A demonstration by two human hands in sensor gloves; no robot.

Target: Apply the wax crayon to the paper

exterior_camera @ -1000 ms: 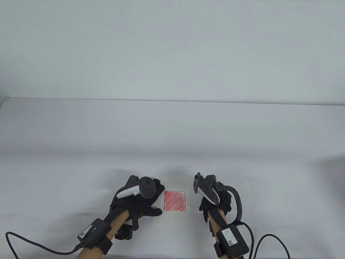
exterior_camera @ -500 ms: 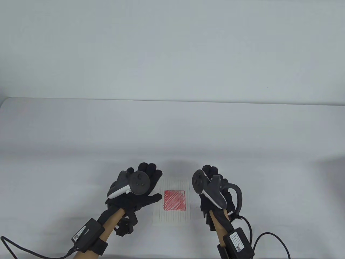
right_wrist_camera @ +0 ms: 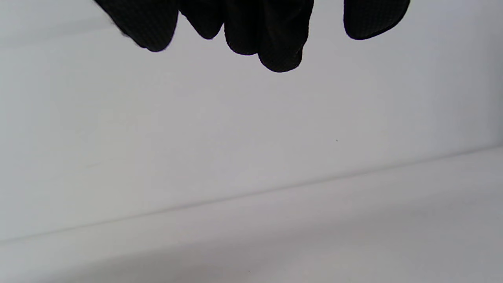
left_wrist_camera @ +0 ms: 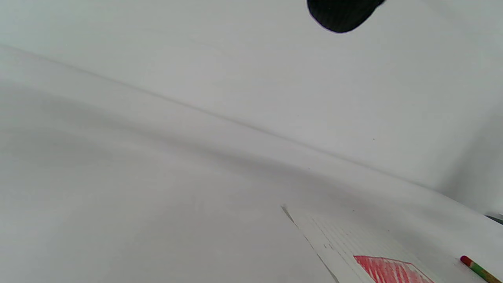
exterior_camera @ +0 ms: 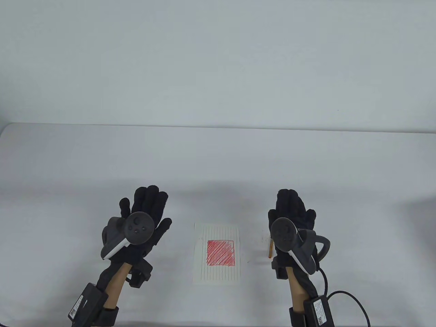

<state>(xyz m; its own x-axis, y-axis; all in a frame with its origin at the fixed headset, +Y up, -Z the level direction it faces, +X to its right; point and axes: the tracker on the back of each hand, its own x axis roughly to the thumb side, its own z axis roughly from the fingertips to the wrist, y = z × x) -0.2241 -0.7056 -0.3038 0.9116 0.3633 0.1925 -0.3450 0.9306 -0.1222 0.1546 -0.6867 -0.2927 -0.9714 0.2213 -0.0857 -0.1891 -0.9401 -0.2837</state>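
Observation:
A lined white paper (exterior_camera: 217, 253) lies flat on the table near the front, with a filled red crayon square (exterior_camera: 220, 252) at its middle. It also shows in the left wrist view (left_wrist_camera: 338, 243). A crayon (exterior_camera: 270, 248) lies on the table right of the paper, partly hidden by my right hand; its red tip shows in the left wrist view (left_wrist_camera: 477, 269). My left hand (exterior_camera: 146, 211) is spread open, left of the paper and holds nothing. My right hand (exterior_camera: 292, 207) is spread open right of the paper, above the crayon, and holds nothing. Its fingers (right_wrist_camera: 281, 47) hang free.
The white table (exterior_camera: 218, 160) meets a white back wall (exterior_camera: 218, 68). Black cables (exterior_camera: 351, 299) trail from my wrists at the front edge.
Both hands have drawn apart from the paper and opened flat. The left hand let go of the paper's left edge. The crayon now lies on the table beside my right hand.

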